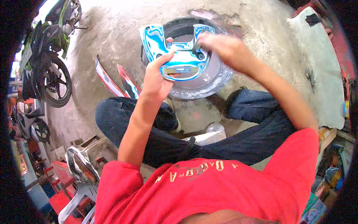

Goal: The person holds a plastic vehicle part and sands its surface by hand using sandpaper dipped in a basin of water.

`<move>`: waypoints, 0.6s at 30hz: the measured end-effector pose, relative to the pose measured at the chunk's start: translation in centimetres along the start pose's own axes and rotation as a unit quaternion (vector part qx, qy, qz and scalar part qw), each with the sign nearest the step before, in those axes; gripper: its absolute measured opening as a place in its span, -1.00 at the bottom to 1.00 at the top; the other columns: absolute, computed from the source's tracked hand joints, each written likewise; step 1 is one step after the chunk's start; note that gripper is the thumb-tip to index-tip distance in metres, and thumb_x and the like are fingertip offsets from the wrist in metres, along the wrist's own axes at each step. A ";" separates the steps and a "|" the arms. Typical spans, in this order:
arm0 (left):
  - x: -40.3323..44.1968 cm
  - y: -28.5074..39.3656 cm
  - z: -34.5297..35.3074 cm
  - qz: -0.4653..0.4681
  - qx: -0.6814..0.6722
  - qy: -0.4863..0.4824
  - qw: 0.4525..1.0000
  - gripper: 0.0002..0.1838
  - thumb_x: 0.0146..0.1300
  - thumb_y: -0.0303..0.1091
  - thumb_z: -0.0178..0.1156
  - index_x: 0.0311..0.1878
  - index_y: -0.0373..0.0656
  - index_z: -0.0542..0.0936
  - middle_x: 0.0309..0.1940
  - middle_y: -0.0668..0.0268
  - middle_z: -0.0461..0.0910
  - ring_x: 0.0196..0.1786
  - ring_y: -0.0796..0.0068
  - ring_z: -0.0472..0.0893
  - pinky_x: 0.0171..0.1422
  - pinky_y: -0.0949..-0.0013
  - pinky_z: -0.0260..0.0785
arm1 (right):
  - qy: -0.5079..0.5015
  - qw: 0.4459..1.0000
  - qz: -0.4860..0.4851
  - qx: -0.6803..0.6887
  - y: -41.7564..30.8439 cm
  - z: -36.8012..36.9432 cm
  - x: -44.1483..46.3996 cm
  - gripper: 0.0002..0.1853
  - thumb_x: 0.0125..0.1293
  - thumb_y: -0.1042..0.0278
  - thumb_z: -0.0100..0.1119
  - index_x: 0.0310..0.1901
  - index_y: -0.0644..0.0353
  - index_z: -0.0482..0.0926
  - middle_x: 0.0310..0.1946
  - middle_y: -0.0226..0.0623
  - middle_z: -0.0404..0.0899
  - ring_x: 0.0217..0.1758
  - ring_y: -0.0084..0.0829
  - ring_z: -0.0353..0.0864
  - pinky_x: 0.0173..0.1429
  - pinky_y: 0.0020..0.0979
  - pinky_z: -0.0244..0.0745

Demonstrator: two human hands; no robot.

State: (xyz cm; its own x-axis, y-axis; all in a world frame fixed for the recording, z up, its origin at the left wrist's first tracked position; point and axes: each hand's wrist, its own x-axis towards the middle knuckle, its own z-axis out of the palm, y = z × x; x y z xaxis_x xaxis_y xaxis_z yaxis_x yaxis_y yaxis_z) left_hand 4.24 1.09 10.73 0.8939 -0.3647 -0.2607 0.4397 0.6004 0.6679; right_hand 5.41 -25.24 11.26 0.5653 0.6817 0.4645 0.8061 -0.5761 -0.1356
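Note:
A glossy blue, white and silver U-shaped panel is held up over a round basin of greyish liquid on the floor. My left hand grips the panel's lower left side, thumb on its face and fingers behind. Over the panel's right arm is my right hand, blurred, its fingers curled round a small dark thing pressed on the surface. What this dark thing is cannot be made out.
Two red and white panel pieces lie left of the basin. A motorcycle stands at the far left. A clear plastic container sits between my legs. Beside me is a grey chair. A pale board is at the right.

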 end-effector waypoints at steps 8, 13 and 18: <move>0.1 1.6 -0.6 -0.044 0.030 -0.003 0.999 -0.47 0.27 -0.48 0.20 0.34 -0.18 0.45 0.06 0.12 0.63 0.06 0.24 0.68 0.09 0.18 0.59 | -0.008 0.999 -0.042 0.006 -1.1 -0.1 -0.2 -0.62 0.34 0.43 0.07 0.18 0.24 0.58 0.19 -0.12 0.62 0.28 -0.16 0.62 0.35 -0.22 0.54; 0.5 2.2 -1.0 -0.044 0.003 -0.019 0.999 -0.45 0.23 -0.50 0.23 0.33 -0.22 0.46 0.06 0.09 0.63 0.04 0.21 0.69 0.10 0.17 0.59 | 0.030 0.997 -0.069 0.025 -3.0 0.0 0.6 -0.60 0.33 0.45 0.08 0.19 0.27 0.56 0.18 -0.10 0.62 0.27 -0.16 0.62 0.35 -0.22 0.54; 0.3 2.1 -1.0 -0.023 0.014 -0.019 0.999 -0.47 0.24 -0.51 0.21 0.32 -0.20 0.44 0.04 0.11 0.64 0.03 0.22 0.69 0.10 0.18 0.59 | -0.013 0.998 0.048 -0.037 -0.2 -0.9 0.5 -0.61 0.33 0.44 0.07 0.18 0.24 0.57 0.22 -0.14 0.60 0.27 -0.18 0.62 0.33 -0.22 0.55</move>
State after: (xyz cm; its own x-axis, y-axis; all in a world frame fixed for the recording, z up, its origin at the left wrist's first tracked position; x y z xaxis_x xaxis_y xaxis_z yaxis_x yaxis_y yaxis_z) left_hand 5.55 2.92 11.35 0.8687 -0.4190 -0.2644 0.4769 0.5626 0.6753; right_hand 5.39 -25.23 12.27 0.6443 0.6329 0.4293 0.7334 -0.6704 -0.1123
